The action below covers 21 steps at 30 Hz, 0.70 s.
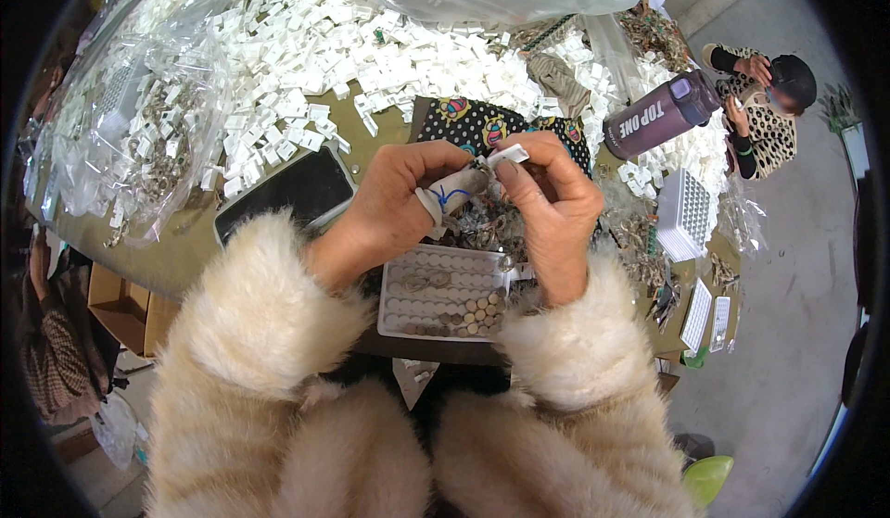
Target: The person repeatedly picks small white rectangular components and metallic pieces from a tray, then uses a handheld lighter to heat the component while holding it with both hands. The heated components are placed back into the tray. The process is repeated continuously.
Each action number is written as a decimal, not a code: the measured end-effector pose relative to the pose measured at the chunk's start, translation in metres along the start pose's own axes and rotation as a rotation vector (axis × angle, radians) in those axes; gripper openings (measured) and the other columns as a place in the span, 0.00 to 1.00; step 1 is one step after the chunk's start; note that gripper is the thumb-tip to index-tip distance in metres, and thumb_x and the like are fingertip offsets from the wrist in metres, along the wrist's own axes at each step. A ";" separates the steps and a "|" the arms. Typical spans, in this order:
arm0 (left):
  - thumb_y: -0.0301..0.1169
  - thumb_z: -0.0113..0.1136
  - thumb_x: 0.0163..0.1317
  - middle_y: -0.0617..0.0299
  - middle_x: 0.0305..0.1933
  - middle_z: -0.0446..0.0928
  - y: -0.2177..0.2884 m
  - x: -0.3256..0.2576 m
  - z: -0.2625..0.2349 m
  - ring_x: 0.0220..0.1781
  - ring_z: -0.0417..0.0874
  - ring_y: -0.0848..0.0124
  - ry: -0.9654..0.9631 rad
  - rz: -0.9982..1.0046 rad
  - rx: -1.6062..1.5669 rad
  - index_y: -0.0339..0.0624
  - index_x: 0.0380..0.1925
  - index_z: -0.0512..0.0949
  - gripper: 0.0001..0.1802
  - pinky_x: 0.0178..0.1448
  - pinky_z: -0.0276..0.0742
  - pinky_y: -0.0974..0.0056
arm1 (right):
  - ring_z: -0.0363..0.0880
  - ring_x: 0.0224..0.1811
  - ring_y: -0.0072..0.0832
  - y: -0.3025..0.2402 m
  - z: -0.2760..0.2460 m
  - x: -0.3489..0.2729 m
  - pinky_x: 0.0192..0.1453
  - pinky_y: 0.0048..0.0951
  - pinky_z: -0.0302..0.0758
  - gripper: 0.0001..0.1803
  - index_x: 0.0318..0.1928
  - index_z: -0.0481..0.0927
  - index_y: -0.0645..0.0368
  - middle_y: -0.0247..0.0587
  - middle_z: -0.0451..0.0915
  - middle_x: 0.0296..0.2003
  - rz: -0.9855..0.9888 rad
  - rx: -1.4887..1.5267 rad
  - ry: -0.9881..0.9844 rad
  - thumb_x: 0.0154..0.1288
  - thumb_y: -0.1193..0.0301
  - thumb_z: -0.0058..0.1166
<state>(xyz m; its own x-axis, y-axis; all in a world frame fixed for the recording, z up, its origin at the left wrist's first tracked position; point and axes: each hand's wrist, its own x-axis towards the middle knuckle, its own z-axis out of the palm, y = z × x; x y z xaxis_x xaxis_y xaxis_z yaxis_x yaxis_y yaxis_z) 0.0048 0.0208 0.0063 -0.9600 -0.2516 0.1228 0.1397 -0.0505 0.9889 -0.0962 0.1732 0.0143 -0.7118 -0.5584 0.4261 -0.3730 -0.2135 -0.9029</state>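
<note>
Both hands up over the tray (394,319) w/ the small white clip (508,156) pinched between them: left hand (399,208) steadies, right hand (547,198) grips. Keep it square, press evenly, don't drop it.

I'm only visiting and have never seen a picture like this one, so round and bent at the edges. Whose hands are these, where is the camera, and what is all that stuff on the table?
The camera sits on a person's head and looks down, and its wide lens bends the edges. The furry sleeves are that person's own. The left hand and right hand meet above the table, pinching a small white plastic piece between their fingers. Below them lies a white tray with rows of small round parts. A heap of white pieces covers the far side, beside a dark phone, clear bags and a purple bottle. Another person sits at the upper right.
</note>
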 end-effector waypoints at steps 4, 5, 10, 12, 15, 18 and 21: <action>0.35 0.65 0.69 0.69 0.34 0.83 0.007 0.000 -0.009 0.25 0.71 0.88 -0.112 -0.104 -0.041 0.37 0.48 0.84 0.14 0.26 0.63 0.77 | 0.78 0.42 0.20 -0.006 -0.003 -0.001 0.48 0.22 0.75 0.10 0.45 0.82 0.68 0.35 0.80 0.43 0.096 0.221 0.046 0.64 0.87 0.61; 0.37 0.66 0.68 0.69 0.33 0.83 0.008 -0.001 -0.011 0.24 0.69 0.88 -0.142 -0.083 -0.062 0.37 0.49 0.84 0.16 0.26 0.61 0.77 | 0.78 0.43 0.22 -0.006 -0.003 0.000 0.49 0.23 0.76 0.10 0.45 0.82 0.68 0.36 0.80 0.43 0.056 0.224 0.019 0.63 0.87 0.61; 0.40 0.72 0.61 0.70 0.33 0.82 0.005 -0.003 -0.015 0.22 0.69 0.87 -0.167 -0.196 -0.250 0.38 0.49 0.84 0.21 0.24 0.62 0.77 | 0.80 0.46 0.28 -0.009 -0.008 0.001 0.54 0.27 0.76 0.11 0.43 0.84 0.68 0.41 0.82 0.43 -0.100 0.179 -0.077 0.60 0.89 0.62; 0.41 0.74 0.60 0.70 0.34 0.82 0.003 -0.002 -0.016 0.22 0.70 0.87 -0.160 -0.244 -0.259 0.38 0.48 0.83 0.22 0.24 0.62 0.78 | 0.81 0.47 0.30 -0.010 -0.011 0.002 0.54 0.29 0.77 0.11 0.42 0.84 0.67 0.43 0.84 0.43 -0.136 0.084 -0.120 0.58 0.89 0.62; 0.41 0.75 0.59 0.70 0.34 0.82 0.002 -0.002 -0.017 0.22 0.70 0.87 -0.163 -0.266 -0.285 0.39 0.48 0.82 0.23 0.24 0.64 0.78 | 0.82 0.48 0.32 -0.011 -0.015 0.003 0.54 0.30 0.78 0.12 0.41 0.85 0.66 0.45 0.85 0.44 -0.184 -0.014 -0.181 0.56 0.88 0.63; 0.41 0.75 0.58 0.70 0.33 0.81 0.001 -0.002 -0.017 0.21 0.71 0.86 -0.179 -0.274 -0.398 0.40 0.49 0.82 0.23 0.24 0.64 0.78 | 0.83 0.49 0.34 -0.013 -0.014 0.006 0.53 0.32 0.79 0.13 0.42 0.86 0.65 0.47 0.85 0.46 -0.236 -0.014 -0.240 0.55 0.87 0.65; 0.40 0.75 0.59 0.71 0.32 0.80 -0.001 -0.002 -0.015 0.20 0.70 0.85 -0.184 -0.254 -0.570 0.42 0.49 0.82 0.22 0.24 0.61 0.77 | 0.84 0.49 0.35 -0.015 -0.010 0.007 0.54 0.33 0.80 0.15 0.44 0.85 0.65 0.47 0.85 0.46 -0.258 -0.035 -0.255 0.54 0.84 0.67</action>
<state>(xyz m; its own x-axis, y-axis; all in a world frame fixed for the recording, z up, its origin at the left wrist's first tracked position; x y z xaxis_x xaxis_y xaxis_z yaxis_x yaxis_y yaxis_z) 0.0102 0.0064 0.0037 -0.9989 0.0025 -0.0465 -0.0386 -0.6043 0.7958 -0.1019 0.1805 0.0319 -0.4213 -0.6728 0.6082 -0.5441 -0.3490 -0.7630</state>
